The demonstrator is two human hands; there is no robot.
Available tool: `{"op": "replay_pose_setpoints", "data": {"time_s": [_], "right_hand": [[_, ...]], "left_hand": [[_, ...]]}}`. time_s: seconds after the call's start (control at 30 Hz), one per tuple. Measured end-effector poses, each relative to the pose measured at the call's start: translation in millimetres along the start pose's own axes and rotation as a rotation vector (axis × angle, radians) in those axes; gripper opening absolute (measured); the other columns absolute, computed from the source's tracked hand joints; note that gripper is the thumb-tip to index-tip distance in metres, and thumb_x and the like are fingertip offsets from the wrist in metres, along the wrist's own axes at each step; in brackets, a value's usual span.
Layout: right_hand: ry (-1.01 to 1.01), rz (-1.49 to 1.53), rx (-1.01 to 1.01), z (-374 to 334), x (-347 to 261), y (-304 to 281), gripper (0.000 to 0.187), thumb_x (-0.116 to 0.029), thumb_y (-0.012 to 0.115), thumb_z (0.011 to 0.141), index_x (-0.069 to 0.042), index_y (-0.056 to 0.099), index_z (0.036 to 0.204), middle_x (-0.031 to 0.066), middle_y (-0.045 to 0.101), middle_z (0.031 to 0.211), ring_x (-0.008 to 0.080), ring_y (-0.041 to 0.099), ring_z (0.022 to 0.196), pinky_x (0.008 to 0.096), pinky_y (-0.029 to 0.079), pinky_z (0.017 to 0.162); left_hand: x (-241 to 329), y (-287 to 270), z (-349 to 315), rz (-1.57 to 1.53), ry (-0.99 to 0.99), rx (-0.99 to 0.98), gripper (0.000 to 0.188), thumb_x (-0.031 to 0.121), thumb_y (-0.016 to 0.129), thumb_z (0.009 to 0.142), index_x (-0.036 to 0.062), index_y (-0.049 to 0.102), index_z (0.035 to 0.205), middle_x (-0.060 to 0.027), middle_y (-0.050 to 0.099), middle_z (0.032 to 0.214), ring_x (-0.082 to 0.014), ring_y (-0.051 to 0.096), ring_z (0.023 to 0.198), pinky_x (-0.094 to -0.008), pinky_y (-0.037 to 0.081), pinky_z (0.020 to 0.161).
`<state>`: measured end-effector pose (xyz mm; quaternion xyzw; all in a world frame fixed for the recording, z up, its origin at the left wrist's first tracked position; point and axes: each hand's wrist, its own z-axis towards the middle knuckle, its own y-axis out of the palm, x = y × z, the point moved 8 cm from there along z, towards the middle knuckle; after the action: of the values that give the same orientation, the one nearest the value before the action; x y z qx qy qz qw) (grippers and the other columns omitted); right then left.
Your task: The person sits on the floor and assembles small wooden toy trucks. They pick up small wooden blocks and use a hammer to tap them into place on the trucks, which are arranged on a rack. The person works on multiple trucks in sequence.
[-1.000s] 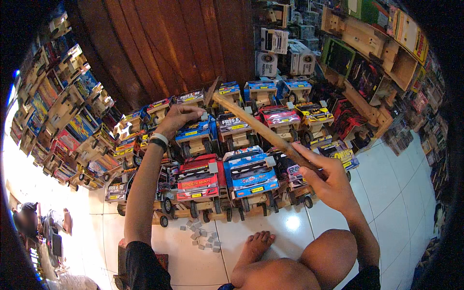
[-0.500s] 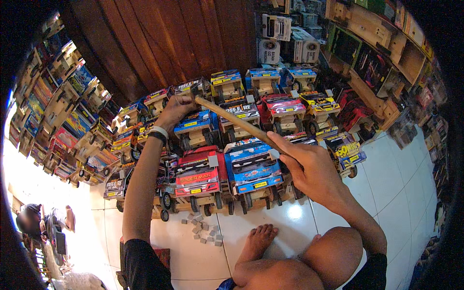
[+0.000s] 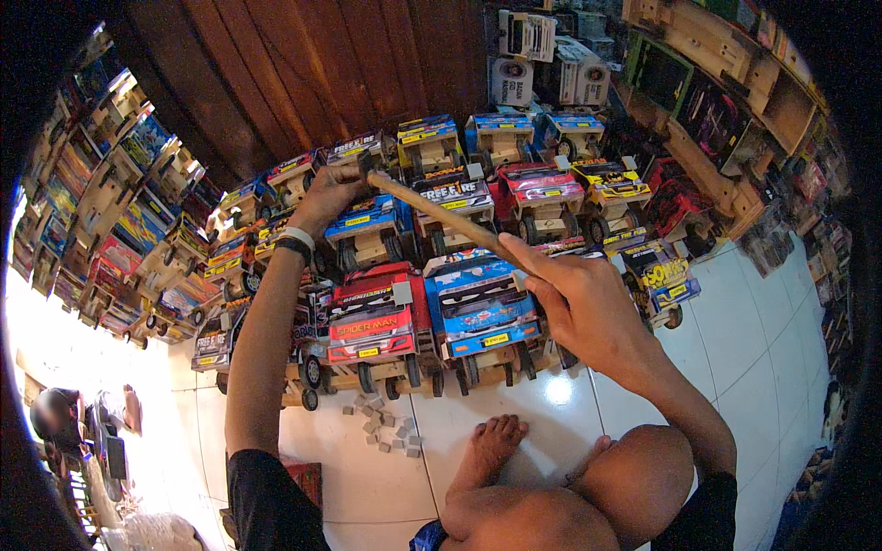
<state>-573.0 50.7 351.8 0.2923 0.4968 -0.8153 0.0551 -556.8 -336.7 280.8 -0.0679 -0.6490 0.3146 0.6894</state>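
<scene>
In my right hand (image 3: 597, 317) is a hammer (image 3: 443, 217), gripped by the end of its long wooden handle. The handle slants up and leftward over the toy trucks, and its dark head sits beside the fingers of my left hand (image 3: 329, 200). Those fingers are drawn together low over the trucks in the back rows; what they pinch is hidden. Just right of my left wrist stands a blue toy truck (image 3: 366, 220). Nearer to me are a red truck (image 3: 372, 317) and a larger blue one (image 3: 484, 308), each with a small grey block on or beside it.
Small grey blocks (image 3: 384, 427) lie scattered on the white tiled floor (image 3: 354, 496) before my foot. Toy trucks (image 3: 138, 230) are stacked high at the left. A brown corrugated panel (image 3: 340, 73) closes the back, and wooden truck bodies (image 3: 735, 184) pile up at the right.
The view has shifted slightly, so the trucks appear a little higher. Both hands and the hammer keep almost the same position over them.
</scene>
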Motion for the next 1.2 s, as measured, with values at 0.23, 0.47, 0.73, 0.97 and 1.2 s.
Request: {"op": "replay_pose_setpoints", "data": {"time_s": [0.23,0.47,0.73,0.97,1.2], "right_hand": [[0.024,-0.034,0.001,2.9,1.1,1.8,0.056,-0.001,0.064,0.096,-0.014,0.057,0.150,0.0276,0.073,0.102,0.0419,0.073,0.085,0.0456,0.057,0.074],[0.050,-0.013,-0.002,-1.0,5.6,6.4,0.056,0.001,0.062,0.096,-0.014,0.057,0.150,0.0283,0.072,0.108,0.0402,0.074,0.094,0.0446,0.058,0.080],[-0.081,0.016,0.111,0.9,4.2,7.9,0.056,-0.005,0.062,0.097,-0.013,0.053,0.152,0.0228,0.072,0.087,0.0410,0.070,0.075,0.0515,0.056,0.069],[-0.041,0.005,0.084,-3.2,3.3,6.1,0.058,-0.005,0.063,0.097,-0.018,0.054,0.153,0.0229,0.072,0.088,0.0412,0.070,0.074,0.0505,0.057,0.070],[0.003,-0.044,-0.008,-1.6,3.9,14.2,0.053,0.001,0.062,0.098,-0.009,0.057,0.149,0.0265,0.074,0.104,0.0385,0.074,0.085,0.0450,0.056,0.073]], "left_hand": [[10.3,3.6,-3.9,-0.037,-0.021,-0.002,0.026,0.025,0.075,0.098,0.0034,0.079,0.111,0.0006,0.075,0.100,-0.0075,0.065,0.088,-0.0257,0.054,0.083],[13.3,7.0,-7.1,-0.087,-0.077,0.008,0.024,0.024,0.075,0.098,0.0040,0.079,0.111,0.0003,0.076,0.101,-0.0072,0.066,0.089,-0.0250,0.053,0.084],[3.9,5.2,-1.4,-0.066,-0.073,0.013,0.021,0.022,0.075,0.098,0.0065,0.080,0.112,0.0021,0.074,0.098,-0.0050,0.063,0.088,-0.0246,0.052,0.083],[-2.5,4.7,1.4,-0.027,-0.105,-0.002,0.019,0.017,0.071,0.098,0.0057,0.078,0.113,0.0008,0.076,0.104,-0.0081,0.066,0.090,-0.0260,0.055,0.085],[-6.3,3.8,2.8,-0.030,-0.160,0.022,0.019,0.016,0.069,0.100,0.0047,0.076,0.114,0.0005,0.076,0.104,-0.0087,0.067,0.090,-0.0258,0.055,0.083]]}}
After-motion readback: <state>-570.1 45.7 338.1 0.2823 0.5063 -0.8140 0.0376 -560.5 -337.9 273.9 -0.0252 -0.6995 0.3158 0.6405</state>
